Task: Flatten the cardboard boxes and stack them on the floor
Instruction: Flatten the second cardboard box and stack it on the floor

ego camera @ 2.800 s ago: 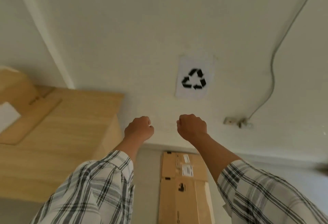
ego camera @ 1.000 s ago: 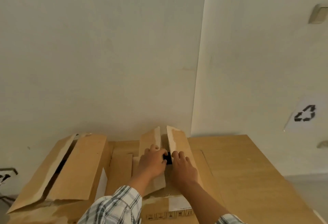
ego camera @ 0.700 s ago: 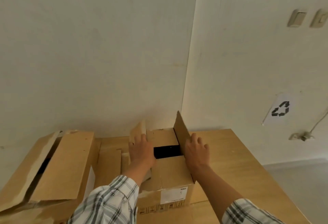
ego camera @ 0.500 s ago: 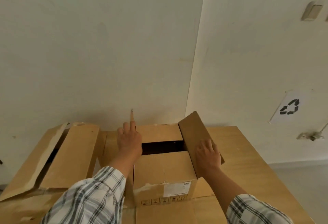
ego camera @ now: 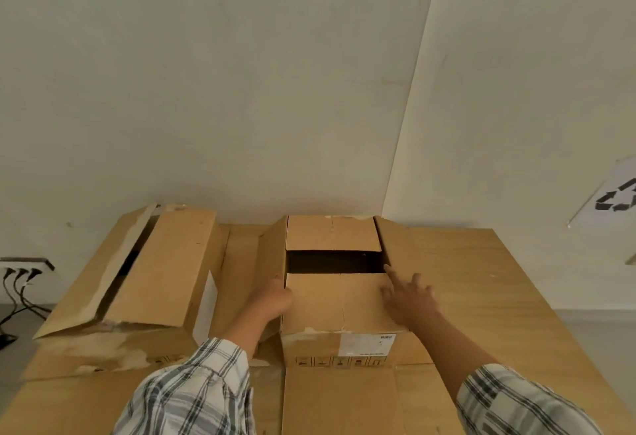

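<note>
A brown cardboard box (ego camera: pixel 334 303) stands upright on the wooden table (ego camera: pixel 481 283) in front of me. Its two side flaps are folded outward and a dark gap shows between its two inner flaps. My left hand (ego camera: pixel 273 298) grips the left edge of the near inner flap, fingers curled under it. My right hand (ego camera: pixel 407 297) rests on the right side of that flap, fingers spread and the index finger pointing at the gap. A second, larger cardboard box (ego camera: pixel 137 269) lies to the left with loose, torn flaps.
The table sits in a room corner, with white walls behind and to the right. A recycling sign (ego camera: pixel 616 198) hangs on the right wall. A power strip with black cables (ego camera: pixel 20 273) is on the wall at far left. Flat cardboard (ego camera: pixel 344 400) lies at the near table edge.
I turned from the flattened box on the floor to the table. My hands pulled the box's side flaps apart and outward. They now rest on the near inner flap.
</note>
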A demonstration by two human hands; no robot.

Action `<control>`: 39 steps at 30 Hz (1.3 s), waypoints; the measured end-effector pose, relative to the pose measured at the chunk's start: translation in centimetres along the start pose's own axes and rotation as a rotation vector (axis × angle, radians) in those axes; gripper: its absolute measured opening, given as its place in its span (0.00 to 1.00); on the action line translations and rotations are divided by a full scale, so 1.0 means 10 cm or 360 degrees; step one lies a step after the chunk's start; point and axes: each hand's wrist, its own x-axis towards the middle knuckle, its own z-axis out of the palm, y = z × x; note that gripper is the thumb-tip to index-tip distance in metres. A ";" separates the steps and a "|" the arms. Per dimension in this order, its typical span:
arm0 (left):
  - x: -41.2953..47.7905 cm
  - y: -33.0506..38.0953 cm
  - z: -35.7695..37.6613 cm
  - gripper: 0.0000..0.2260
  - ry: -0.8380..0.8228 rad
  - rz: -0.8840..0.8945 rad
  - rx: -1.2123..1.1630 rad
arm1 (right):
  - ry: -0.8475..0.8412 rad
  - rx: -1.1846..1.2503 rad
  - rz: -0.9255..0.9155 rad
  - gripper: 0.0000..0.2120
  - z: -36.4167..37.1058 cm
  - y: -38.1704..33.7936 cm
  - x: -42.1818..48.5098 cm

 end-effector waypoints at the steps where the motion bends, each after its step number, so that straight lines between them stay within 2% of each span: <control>1: 0.00 0.03 -0.01 0.19 -0.0027 -0.0008 -0.0096 | -0.0033 0.0105 0.0047 0.28 -0.06 0.01 0.00; 3: 0.00 0.07 -0.06 0.23 -0.0076 -0.0105 -0.0325 | -0.0053 0.0441 0.0078 0.26 -0.24 0.02 0.00; 6: -0.04 0.06 -0.23 0.32 -0.0141 -0.0276 -0.0765 | 0.0008 0.1172 0.0127 0.25 -0.67 0.02 -0.06; 8: -0.05 0.03 -0.33 0.33 -0.0190 -0.0309 -0.0905 | -0.0166 0.1412 0.0221 0.20 -0.90 0.05 -0.14; 10: -0.08 0.03 -0.35 0.36 -0.0322 -0.0288 -0.0813 | -0.0516 0.1263 0.0257 0.19 -1.05 0.09 -0.22; 12: -0.10 0.05 -0.32 0.35 -0.0460 -0.0222 -0.0564 | -0.0814 0.0929 0.0160 0.32 -1.09 0.11 -0.28; 13: -0.07 0.04 -0.29 0.40 -0.0503 -0.0198 -0.0388 | -0.0896 0.0728 0.0047 0.34 -1.08 0.10 -0.30; 15: -0.02 0.03 -0.25 0.59 -0.0594 -0.0177 0.0065 | -0.0886 0.0272 -0.0232 0.39 -0.97 0.05 -0.36; 16: -0.02 0.04 -0.22 0.66 -0.0615 -0.0151 0.0307 | -0.0829 0.0115 -0.0314 0.45 -0.89 0.02 -0.39; 17: -0.02 0.04 -0.17 0.70 -0.0624 -0.0122 0.0502 | -0.0758 0.0035 -0.0317 0.51 -0.77 0.01 -0.37; 19: -0.03 0.02 -0.03 0.74 -0.0566 -0.0086 0.0662 | -0.0558 -0.0027 -0.0258 0.60 -0.45 -0.03 -0.32; 22: -0.04 -0.10 0.18 0.75 -0.0338 -0.0027 0.0682 | -0.0348 0.0042 -0.0133 0.62 -0.08 -0.09 -0.34; 26: -0.05 -0.22 0.33 0.74 -0.0048 0.0069 0.0790 | -0.0249 0.0027 -0.0157 0.61 -0.04 -0.06 -0.38; 28: -0.03 -0.21 0.30 0.74 -0.0062 0.0082 0.0827 | -0.0211 -0.0014 -0.0225 0.58 -0.02 -0.05 -0.30; 30: 0.01 -0.19 0.24 0.73 -0.0121 0.0064 0.0854 | -0.0105 -0.0026 -0.0342 0.52 0.00 -0.12 -0.20; 32: 0.07 -0.14 0.17 0.68 -0.0069 0.0042 0.0801 | 0.0020 -0.0029 -0.0439 0.43 0.01 -0.27 -0.06; 34: 0.15 -0.11 0.15 0.58 0.0079 0.0067 0.0724 | 0.0042 -0.0037 -0.0504 0.37 0.03 -0.46 0.09; 37: 0.25 -0.05 0.15 0.45 0.0231 0.0176 0.0723 | -0.0029 -0.0032 -0.0547 0.36 0.03 -0.69 0.27; 39: 0.35 -0.03 0.11 0.39 0.0318 0.0235 0.0732 | 0.0070 0.0006 -0.0520 0.38 0.02 -0.84 0.38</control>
